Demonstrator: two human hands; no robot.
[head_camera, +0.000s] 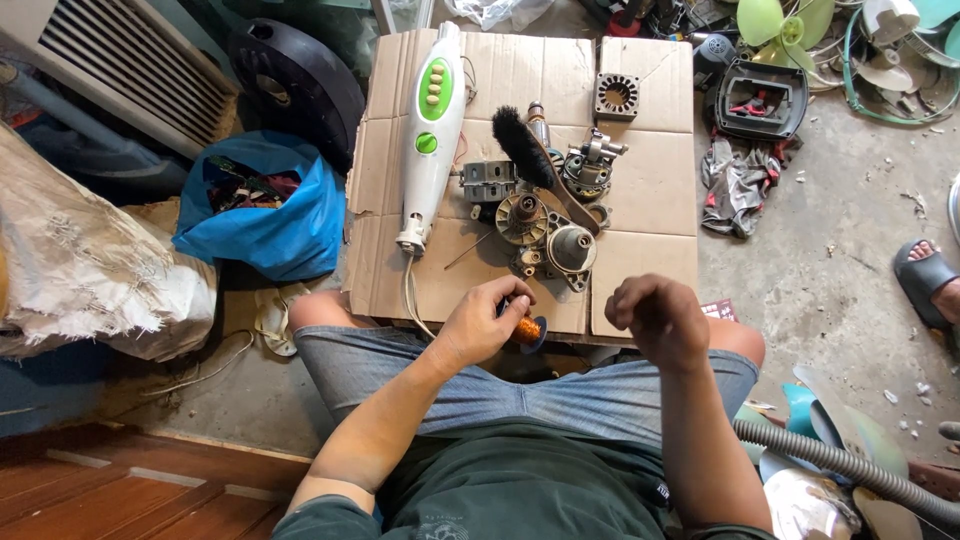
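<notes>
My left hand (484, 320) is closed around a small spool of copper wire (527, 330), held just above my knees at the near edge of a flattened cardboard sheet (650, 190). To its right my right hand (655, 315) hovers with its fingers pinched together; I cannot tell whether a thin wire runs between them. On the cardboard just beyond my hands lie several metal motor parts (545, 225), a black brush with a wooden handle (530, 150) and a square stator core (616, 96).
A white and green fan column (432, 120) with its cord lies on the cardboard's left. A blue bag (262, 205) and a black fan base (295, 85) sit further left. A grey rag (735, 180), fan blades (785, 25), a grey hose (840, 465) and another person's sandalled foot (925, 280) are to the right.
</notes>
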